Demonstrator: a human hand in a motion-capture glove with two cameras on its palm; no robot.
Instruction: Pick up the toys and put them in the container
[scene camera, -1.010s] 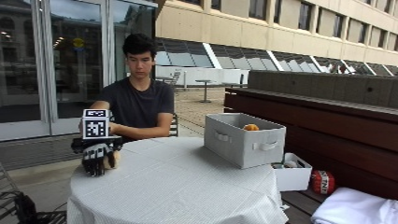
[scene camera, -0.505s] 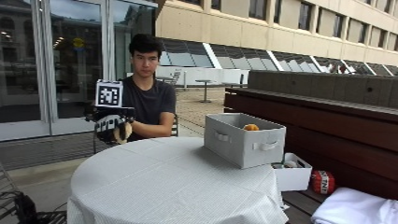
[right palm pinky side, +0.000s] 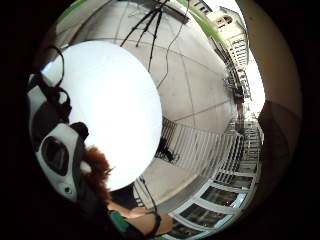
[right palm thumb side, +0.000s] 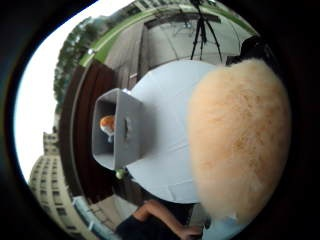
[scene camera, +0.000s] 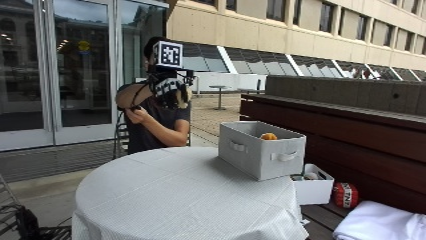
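The right hand (scene camera: 170, 87) is raised high, its grip curled around a furry toy (right palm thumb side: 239, 140). The container (scene camera: 261, 148) stands on the bench (scene camera: 180, 200) — well apart, lower and across from the hand — its top open

Person (scene camera: 156, 127): dark short-sleeved T-shirt, dark hair. Right hand (scene camera: 170, 89): black glove, black straps, white plastic housings with dark oval openings at palm. Other hand bare.

My black-gloved right hand (scene camera: 168, 89) holds a fuzzy toy (right palm thumb side: 239, 142) of pale peach-tan fur, with a rusty-red tuft (right palm pinky side: 97, 167) at one end. The counter (scene camera: 180, 200) wears a white cloth with a fine grid weave. The container (scene camera: 261, 149) is light grey fabric; inside sits an orange toy (scene camera: 268, 136).
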